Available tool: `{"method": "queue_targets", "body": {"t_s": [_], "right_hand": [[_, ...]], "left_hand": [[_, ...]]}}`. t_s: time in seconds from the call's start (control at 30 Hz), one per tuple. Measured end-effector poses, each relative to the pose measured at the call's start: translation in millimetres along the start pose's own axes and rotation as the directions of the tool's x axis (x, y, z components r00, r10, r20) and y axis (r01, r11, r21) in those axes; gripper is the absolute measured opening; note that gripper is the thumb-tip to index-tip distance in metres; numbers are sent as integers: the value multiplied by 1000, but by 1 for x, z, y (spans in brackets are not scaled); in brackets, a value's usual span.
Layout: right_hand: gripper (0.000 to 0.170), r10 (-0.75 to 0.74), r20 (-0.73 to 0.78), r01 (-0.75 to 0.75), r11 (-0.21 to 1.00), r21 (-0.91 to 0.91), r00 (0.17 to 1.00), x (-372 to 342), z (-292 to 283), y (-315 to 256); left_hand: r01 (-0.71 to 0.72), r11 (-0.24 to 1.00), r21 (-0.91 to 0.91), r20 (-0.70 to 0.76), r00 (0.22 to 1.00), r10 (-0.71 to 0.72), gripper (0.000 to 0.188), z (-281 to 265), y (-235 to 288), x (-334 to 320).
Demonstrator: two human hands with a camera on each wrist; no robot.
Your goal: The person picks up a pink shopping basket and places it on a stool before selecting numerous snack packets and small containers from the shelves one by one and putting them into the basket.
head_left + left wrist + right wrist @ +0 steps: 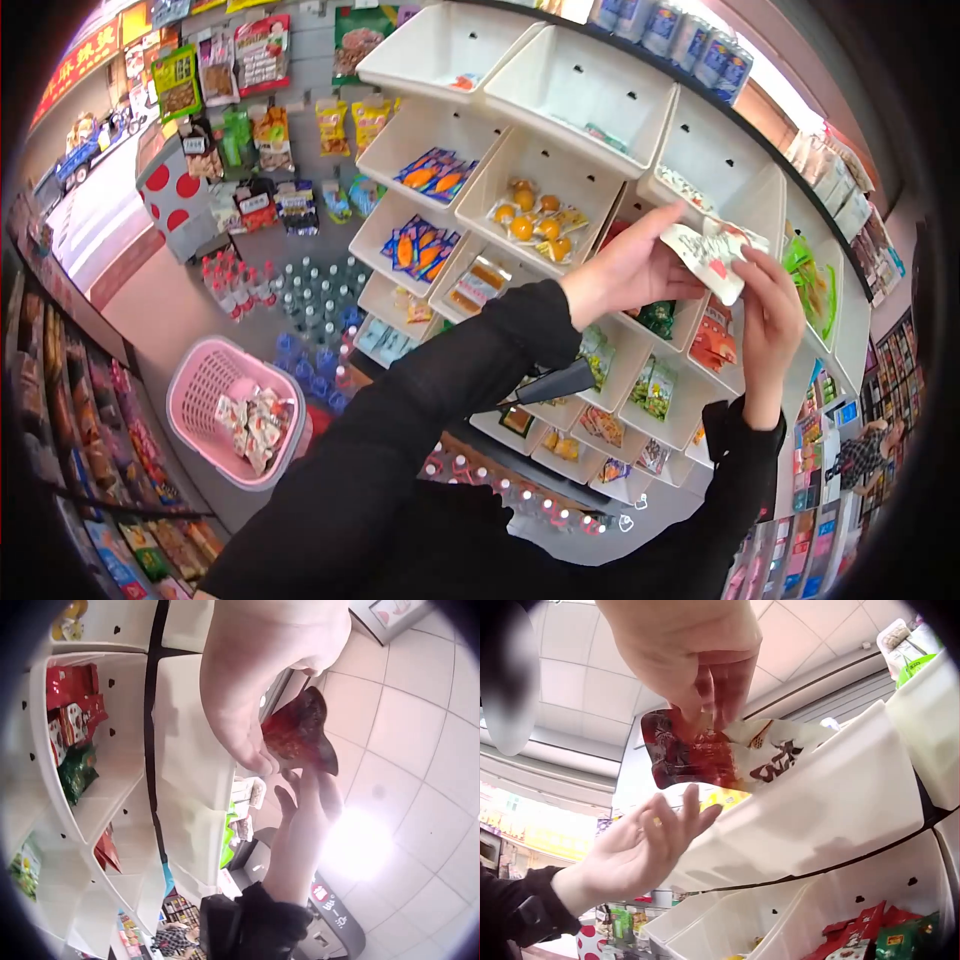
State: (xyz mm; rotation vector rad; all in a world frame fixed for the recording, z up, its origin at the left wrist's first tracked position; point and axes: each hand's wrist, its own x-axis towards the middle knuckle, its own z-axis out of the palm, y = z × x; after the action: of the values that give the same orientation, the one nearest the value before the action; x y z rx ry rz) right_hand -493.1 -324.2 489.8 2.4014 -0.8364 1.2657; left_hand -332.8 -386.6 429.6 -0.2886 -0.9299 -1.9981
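My right hand (770, 305) pinches a white-and-red snack packet (708, 262) by its edge, thumb against fingers. In the right wrist view the packet (705, 754) shows a dark red, glossy side and a white end with dark lettering. My left hand (635, 262) is just beside and below it, palm turned up, its fingers loosely spread and close to the packet's lower edge. Similar white packets (686, 188) lie in the white bin behind the hands. More such packets (254, 428) are heaped in a pink basket (190, 395) at lower left.
Tiered white bins (590, 85) hold orange-blue packs (436, 176), round yellow snacks (522, 228) and red bags (713, 340). Cans (690, 45) line the top shelf. Bottles (320, 300) stand on the floor beside the basket. Hanging bags (262, 55) cover the back wall.
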Motion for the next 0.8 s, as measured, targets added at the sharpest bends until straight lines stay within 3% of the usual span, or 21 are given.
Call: {"method": "queue_targets", "body": {"t_s": [0.07,0.1,0.2,0.27,0.33,0.37,0.4,0.47,0.53,0.6,0.67,0.73,0.8], "right_hand": [[24,17,-45,-20,998,-61,999,-18,4,-17],[26,113,-7,-113,993,-21,994,-27,8,-24],[26,92,35,-91,995,-27,995,-50,29,-46],[26,117,5,-117,988,103,993,-71,56,-46],[35,310,-56,-229,802,552,949,-83,98,-67],[44,406,150,-392,619,681,902,-99,115,-64],[41,465,245,-492,543,681,851,-111,138,-68],[38,464,465,-638,347,687,754,-128,189,-91],[30,223,789,-800,-54,597,573,-140,234,-119],[24,77,902,-900,-62,430,426,-148,279,-155],[22,-61,944,-945,20,327,325,-147,320,-192],[20,-187,956,-974,-16,225,224,-146,354,-232],[20,-278,952,-987,59,149,127,-144,379,-271]], "left_hand": [[-55,986,160,0,998,56,40,0,1,-8],[-40,982,185,-60,997,52,39,6,5,-20],[-147,941,304,-37,985,166,43,-5,3,-52],[-210,872,443,-50,965,257,45,-16,3,-83],[-128,885,448,-169,960,225,46,-22,9,-130],[-114,870,479,-205,949,237,45,-29,13,-155],[-117,871,476,-257,929,266,45,-39,16,-181],[-115,856,504,-406,844,352,45,-59,19,-234],[-72,854,515,-612,666,425,44,-68,20,-293],[-95,845,527,-725,469,504,43,-64,20,-348],[-176,863,473,-772,389,503,42,-82,15,-411],[-238,841,485,-821,207,532,42,-76,15,-460],[-301,862,407,-871,156,466,43,-61,18,-503]]}}
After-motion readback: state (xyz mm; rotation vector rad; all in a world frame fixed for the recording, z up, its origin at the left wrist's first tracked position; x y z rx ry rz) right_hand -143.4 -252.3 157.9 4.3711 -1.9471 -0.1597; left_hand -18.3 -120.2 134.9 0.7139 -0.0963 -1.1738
